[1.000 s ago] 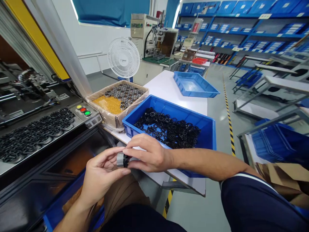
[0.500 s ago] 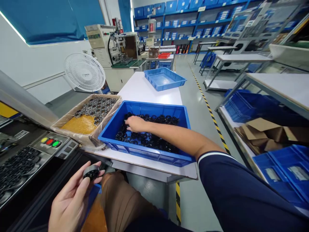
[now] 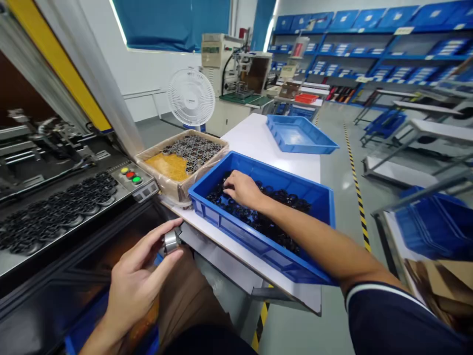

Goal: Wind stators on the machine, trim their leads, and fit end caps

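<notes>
— Where are my hands?
— Left hand (image 3: 135, 281) pinches the metal ring (image 3: 170, 241) low beside the surface (image 3: 254, 138); right hand (image 3: 242, 190) curls over black rings (image 3: 281, 222) inside the blue bin (image 3: 236, 231).
— Risk?
— I'd judge that light pinch could drop the ring. No legible writing.

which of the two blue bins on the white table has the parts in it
The nearer blue bin, the deep one where the right hand rests on black ring parts. The shallow blue tray farther back looks bare.
</notes>
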Demonstrator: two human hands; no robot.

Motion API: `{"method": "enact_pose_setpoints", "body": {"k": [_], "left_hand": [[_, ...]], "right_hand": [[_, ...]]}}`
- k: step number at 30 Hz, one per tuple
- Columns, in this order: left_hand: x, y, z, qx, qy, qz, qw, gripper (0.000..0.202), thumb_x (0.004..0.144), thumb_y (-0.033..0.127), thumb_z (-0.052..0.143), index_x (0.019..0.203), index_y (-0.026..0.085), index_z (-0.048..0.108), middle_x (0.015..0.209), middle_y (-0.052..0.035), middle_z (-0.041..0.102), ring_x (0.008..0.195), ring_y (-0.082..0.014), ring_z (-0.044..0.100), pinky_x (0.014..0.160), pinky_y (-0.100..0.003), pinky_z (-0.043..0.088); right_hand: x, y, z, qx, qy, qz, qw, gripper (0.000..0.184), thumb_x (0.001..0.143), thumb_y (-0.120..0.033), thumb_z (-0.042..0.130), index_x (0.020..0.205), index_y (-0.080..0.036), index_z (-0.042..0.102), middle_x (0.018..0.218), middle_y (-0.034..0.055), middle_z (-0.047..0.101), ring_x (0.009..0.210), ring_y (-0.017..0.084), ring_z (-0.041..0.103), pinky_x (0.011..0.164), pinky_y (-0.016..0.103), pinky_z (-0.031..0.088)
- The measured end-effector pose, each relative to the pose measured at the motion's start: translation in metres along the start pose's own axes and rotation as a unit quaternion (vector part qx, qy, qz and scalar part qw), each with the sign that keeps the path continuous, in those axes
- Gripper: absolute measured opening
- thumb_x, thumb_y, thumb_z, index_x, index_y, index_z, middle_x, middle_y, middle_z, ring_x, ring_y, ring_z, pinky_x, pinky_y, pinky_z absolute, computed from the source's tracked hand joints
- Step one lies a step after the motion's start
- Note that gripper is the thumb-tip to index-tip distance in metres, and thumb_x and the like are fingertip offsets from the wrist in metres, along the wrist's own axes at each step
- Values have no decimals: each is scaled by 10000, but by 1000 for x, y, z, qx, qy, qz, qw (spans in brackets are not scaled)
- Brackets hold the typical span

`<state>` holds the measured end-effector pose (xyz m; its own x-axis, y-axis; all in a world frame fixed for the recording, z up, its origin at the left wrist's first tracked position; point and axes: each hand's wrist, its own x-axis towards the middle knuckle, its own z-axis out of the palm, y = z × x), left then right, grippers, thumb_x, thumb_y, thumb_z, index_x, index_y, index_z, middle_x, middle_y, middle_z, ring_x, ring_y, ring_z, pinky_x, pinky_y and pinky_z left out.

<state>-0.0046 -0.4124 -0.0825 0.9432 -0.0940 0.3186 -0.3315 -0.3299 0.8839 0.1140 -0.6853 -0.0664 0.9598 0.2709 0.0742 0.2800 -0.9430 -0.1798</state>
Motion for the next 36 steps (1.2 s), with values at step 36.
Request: {"method": "enact_pose_setpoints", "body": {"k": [36], "left_hand": [[3, 14, 19, -261, -48, -65, 962, 558, 563, 29, 858, 1030, 319, 758, 917, 42, 792, 767, -120, 753, 696, -69, 553]], "right_hand": [[-67, -75, 2, 208, 323, -448, 808, 199, 896, -189, 638, 1054, -69, 629, 993, 146, 691, 978, 192, 634, 877, 360, 566]]}}
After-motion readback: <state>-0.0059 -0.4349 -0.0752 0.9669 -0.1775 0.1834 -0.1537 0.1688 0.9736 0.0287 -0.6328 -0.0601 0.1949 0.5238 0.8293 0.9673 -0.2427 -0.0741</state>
